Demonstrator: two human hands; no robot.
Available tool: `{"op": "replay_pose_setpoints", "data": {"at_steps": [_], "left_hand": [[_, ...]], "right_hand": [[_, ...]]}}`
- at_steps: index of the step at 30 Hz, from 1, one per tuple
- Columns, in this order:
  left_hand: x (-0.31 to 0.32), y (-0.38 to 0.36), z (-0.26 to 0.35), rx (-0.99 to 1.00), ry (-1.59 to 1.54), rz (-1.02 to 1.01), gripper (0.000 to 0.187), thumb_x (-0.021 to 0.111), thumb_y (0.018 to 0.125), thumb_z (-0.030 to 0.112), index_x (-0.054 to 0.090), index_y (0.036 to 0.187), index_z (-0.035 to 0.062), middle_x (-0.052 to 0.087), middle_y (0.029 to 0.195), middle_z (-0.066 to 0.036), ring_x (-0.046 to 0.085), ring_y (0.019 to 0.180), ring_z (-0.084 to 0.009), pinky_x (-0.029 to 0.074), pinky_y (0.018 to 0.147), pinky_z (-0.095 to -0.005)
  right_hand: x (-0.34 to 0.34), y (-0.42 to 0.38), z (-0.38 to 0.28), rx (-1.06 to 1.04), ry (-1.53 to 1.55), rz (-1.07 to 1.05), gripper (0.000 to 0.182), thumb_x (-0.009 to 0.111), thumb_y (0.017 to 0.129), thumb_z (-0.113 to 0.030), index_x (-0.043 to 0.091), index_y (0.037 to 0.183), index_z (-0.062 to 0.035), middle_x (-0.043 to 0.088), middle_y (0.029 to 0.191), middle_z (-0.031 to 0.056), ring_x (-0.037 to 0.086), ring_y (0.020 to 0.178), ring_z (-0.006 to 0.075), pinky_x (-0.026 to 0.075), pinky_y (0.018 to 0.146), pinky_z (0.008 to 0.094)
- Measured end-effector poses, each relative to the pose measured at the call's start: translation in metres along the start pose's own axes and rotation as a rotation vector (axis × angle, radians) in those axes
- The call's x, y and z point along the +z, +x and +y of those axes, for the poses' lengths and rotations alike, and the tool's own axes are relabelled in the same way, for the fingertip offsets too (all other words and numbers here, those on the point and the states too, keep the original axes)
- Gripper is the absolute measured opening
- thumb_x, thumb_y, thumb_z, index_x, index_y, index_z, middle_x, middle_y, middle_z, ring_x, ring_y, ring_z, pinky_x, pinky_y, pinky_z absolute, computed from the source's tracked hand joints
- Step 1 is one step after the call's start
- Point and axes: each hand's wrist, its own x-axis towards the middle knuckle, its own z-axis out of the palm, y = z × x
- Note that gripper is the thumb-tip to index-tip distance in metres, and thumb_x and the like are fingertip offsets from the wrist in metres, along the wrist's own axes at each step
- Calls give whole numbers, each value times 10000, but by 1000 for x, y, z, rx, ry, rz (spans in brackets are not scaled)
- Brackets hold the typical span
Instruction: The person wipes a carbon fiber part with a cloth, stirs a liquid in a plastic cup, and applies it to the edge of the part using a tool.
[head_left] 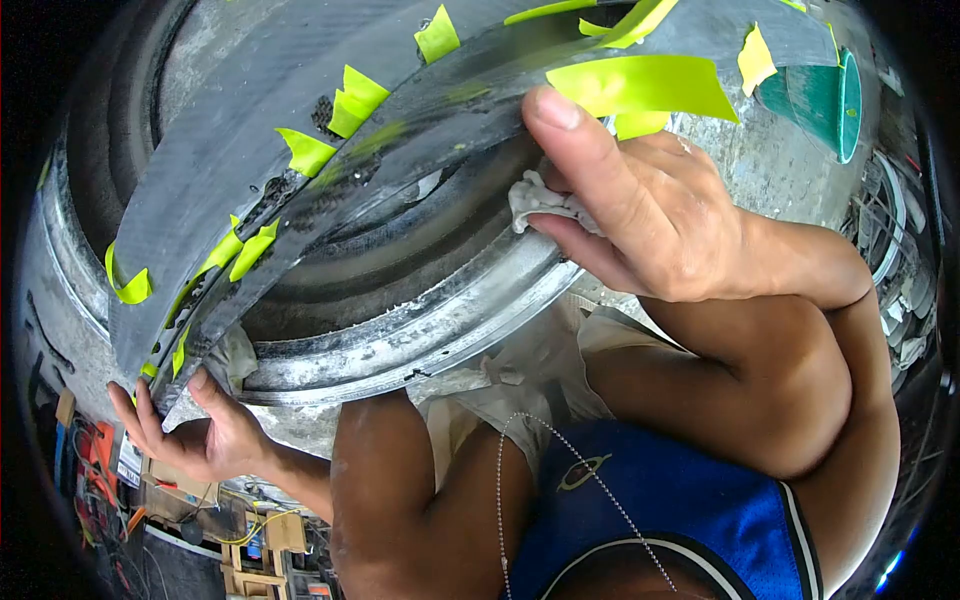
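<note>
A long, curved dark grey panel (230,130) arcs across the upper view, scuffed and dusty, with bright yellow-green tape pieces (360,100) along its seam and edges. My left hand (205,435) grips the panel's narrow lower-left end between thumb and fingers. My right hand (660,210) is at the panel's near edge on the right, one fingertip beside a long tape strip (645,88). Between its fingers is a crumpled whitish wad (545,203), perhaps cloth or paper. The other fingers of that hand are partly hidden.
Under the panel lies a large round tyre-like form with a worn, whitish rim (400,355). A green container (825,105) stands at the upper right, with a bin of scraps (895,250) below. Tools and wooden pieces (265,560) are on the floor at lower left.
</note>
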Motion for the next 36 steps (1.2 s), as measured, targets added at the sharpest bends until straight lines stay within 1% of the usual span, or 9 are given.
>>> {"op": "replay_pose_setpoints", "data": {"at_steps": [8,12,13,17,18,19,27,33,36], "left_hand": [[-5,4,4,-30,54,-22,415,867,871,88,705,1237,-21,609,1472,-213,579,1360,-342,448,1161,-461],[-6,7,4,-36,70,-20,437,879,827,48,703,1224,-1,606,1473,-211,579,1356,-348,422,1179,-458],[-7,5,-2,-18,88,-17,501,906,842,228,701,1232,-10,603,1472,-225,566,1355,-359,431,1146,-461],[-3,4,6,-63,73,-2,609,926,820,340,696,1264,-8,604,1475,-218,576,1345,-361,407,1165,-476],[-4,3,6,-91,84,-4,640,933,803,368,701,1281,11,610,1481,-199,579,1345,-359,341,1212,-504],[-4,1,7,-90,94,-1,640,933,803,368,701,1281,11,610,1481,-199,579,1345,-359,341,1212,-504],[-8,-1,3,-76,133,-38,758,961,741,411,687,1358,67,633,1464,-173,578,1373,-346,212,1253,-598],[-12,-2,-2,-67,70,-44,875,970,740,326,579,1469,40,630,1470,-185,570,1383,-342,167,1266,-586],[-9,-5,-3,-77,36,-3,958,974,740,330,503,1516,24,630,1469,-187,568,1388,-343,144,1267,-600]], "right_hand": [[-1,1,-1,-13,16,18,982,919,693,-17,413,1510,182,736,885,133,711,737,263,577,666,365],[1,4,-13,123,41,13,984,909,752,-7,344,1539,168,748,884,150,729,754,286,587,700,385],[0,4,-13,139,54,0,990,904,758,0,326,1543,173,748,886,154,730,753,288,587,707,387],[1,9,-10,79,52,61,995,887,783,20,281,1555,185,743,879,162,732,748,278,584,727,366],[4,8,-9,86,92,106,959,885,748,30,359,1538,166,731,883,153,711,734,278,575,705,369],[7,8,-9,93,134,152,930,883,713,40,436,1522,147,719,887,145,689,721,278,566,682,372],[10,8,-10,126,158,134,929,872,755,35,388,1539,150,742,950,163,703,738,269,569,688,365],[11,1,-9,220,203,73,902,849,805,36,361,1556,139,694,1260,270,742,815,290,594,741,362],[13,-3,-6,242,284,68,897,814,856,50,305,1591,122,717,1156,254,743,829,252,595,748,327]]}}
